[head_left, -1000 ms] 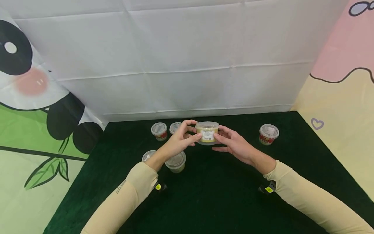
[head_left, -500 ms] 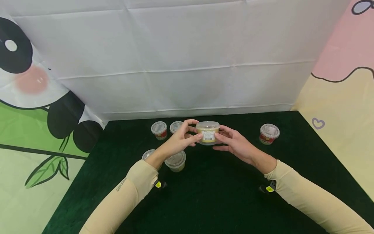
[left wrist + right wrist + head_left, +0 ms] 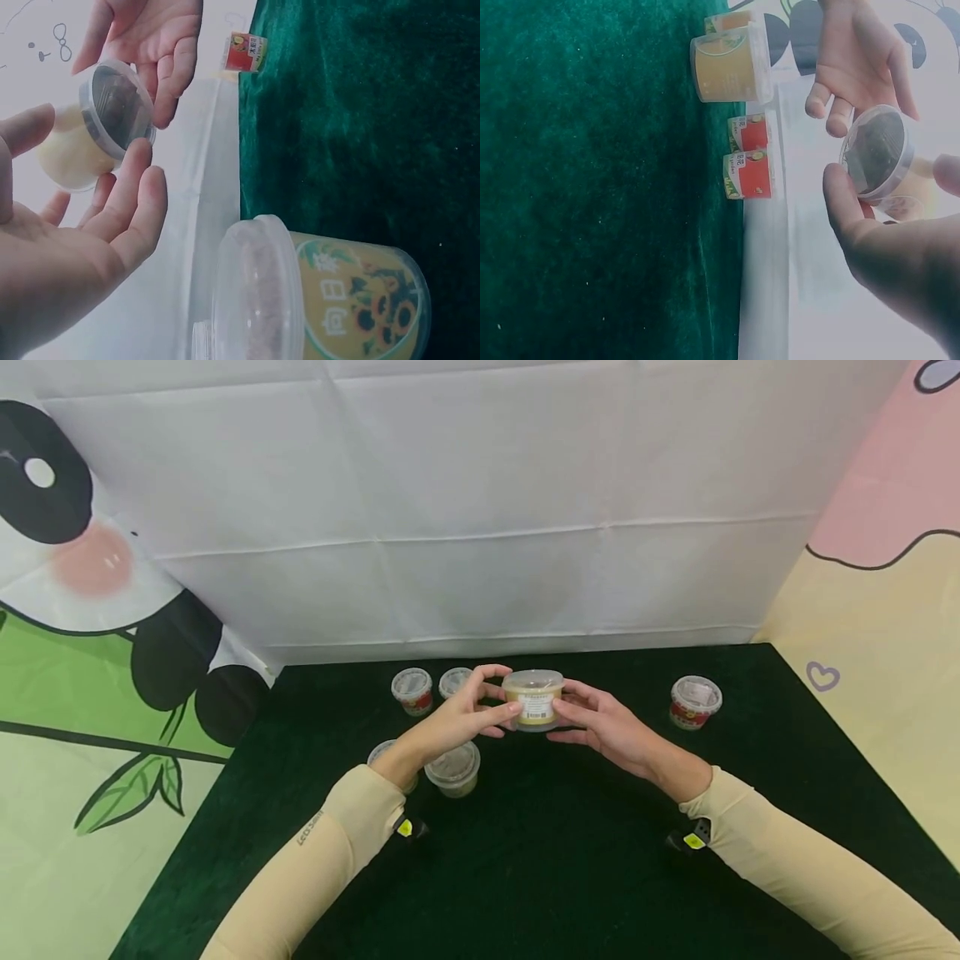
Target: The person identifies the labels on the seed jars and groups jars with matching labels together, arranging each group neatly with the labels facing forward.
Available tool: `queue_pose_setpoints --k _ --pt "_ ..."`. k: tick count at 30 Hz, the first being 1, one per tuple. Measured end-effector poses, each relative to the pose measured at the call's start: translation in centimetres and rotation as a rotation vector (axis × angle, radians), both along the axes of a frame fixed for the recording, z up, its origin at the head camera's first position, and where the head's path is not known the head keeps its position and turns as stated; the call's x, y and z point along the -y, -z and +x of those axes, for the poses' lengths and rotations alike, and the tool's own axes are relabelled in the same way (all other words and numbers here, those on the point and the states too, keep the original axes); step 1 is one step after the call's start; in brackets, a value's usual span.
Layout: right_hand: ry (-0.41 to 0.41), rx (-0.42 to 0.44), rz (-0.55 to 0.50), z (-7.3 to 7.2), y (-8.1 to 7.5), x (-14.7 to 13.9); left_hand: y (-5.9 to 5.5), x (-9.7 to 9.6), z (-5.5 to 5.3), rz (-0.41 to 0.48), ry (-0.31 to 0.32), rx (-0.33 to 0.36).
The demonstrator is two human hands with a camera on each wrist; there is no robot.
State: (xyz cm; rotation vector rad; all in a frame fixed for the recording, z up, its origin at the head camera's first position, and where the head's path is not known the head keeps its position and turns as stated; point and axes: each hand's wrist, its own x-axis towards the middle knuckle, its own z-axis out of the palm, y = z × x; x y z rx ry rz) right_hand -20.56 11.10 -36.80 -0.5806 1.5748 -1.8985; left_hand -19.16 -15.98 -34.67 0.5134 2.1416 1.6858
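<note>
A clear plastic tub [image 3: 534, 702] with a yellow wrap and a white barcode label is held up between both hands, its lid on top. My left hand [image 3: 480, 706] grips its left side, thumb on the front and fingers behind. On its other side my right hand [image 3: 618, 735] pinches it, thumb near the label and lower fingers spread. The right wrist view shows the tub's clear lid [image 3: 877, 150] with dark contents beneath. Below the left forearm stands a yellow sunflower-printed tub [image 3: 360, 300], large in the left wrist view.
Two small red-labelled tubs [image 3: 412, 691] stand at the back left, one partly behind the left hand. Another red tub [image 3: 695, 702] stands at the right. Near the left wrist are two larger lidded tubs [image 3: 453, 768]. A white cloth wall [image 3: 480, 585] rises behind the green tabletop [image 3: 555, 860].
The head view has shifted slightly. Both hands keep the same hold on the tub, which stays almost in place; the other tubs stay put.
</note>
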Motion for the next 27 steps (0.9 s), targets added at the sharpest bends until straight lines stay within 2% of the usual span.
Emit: queue_pose_setpoints --k 8,15,23,27 --pt "-0.087 -0.011 -0.027 -0.17 0.82 -0.37 -0.05 0.53 -0.27 -0.034 0.069 0.047" --pt "-0.078 -0.032 -0.007 -0.18 1.00 -0.31 0.24 0.25 -0.17 -0.036 0.057 0.049" --pt "-0.063 -0.071 0.027 -0.23 0.93 -0.10 0.37 -0.13 -0.02 -0.045 0.051 0.018" --pt "-0.042 -0.060 0.024 -0.23 1.08 -0.13 0.44 -0.19 0.01 -0.035 0.064 0.010"
